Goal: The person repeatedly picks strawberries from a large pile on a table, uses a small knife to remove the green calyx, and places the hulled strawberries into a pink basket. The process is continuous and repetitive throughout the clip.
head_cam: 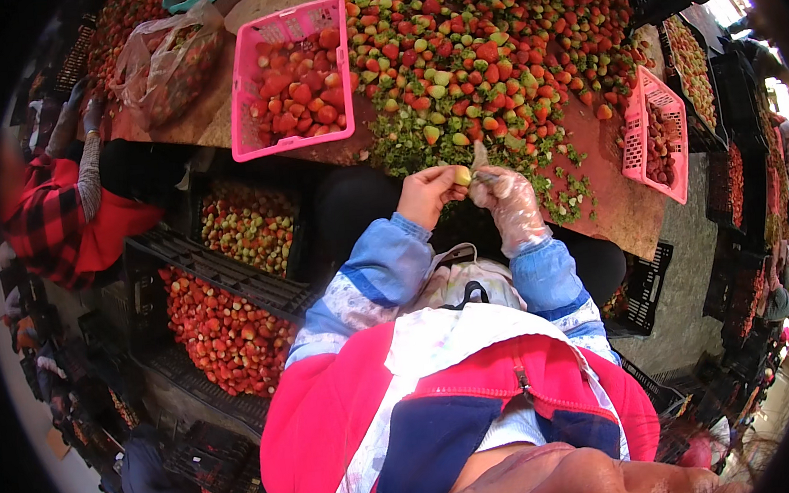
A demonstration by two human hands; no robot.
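My left hand (pixel 430 193), bare, pinches a pale yellow-green strawberry (pixel 462 176) between thumb and fingers. Close beside it, my right hand (pixel 503 199) wears a clear plastic glove, its fingers curled at the berry's right side; whether they hold a tool or a stem, I cannot tell. Both hands are over the near edge of the table (pixel 608 199). Just beyond them lie green strawberry leaves and caps (pixel 405 144), and behind these a large heap of red and pale strawberries (pixel 478 58).
A pink plastic basket (pixel 293 143) of red strawberries stands left; a smaller pink basket (pixel 681 147) is at right. A filled plastic bag (pixel 167 70) lies farther left, near a co-worker's sleeve (pixel 89 180). Black crates (pixel 219 264) of strawberries are below the table at left.
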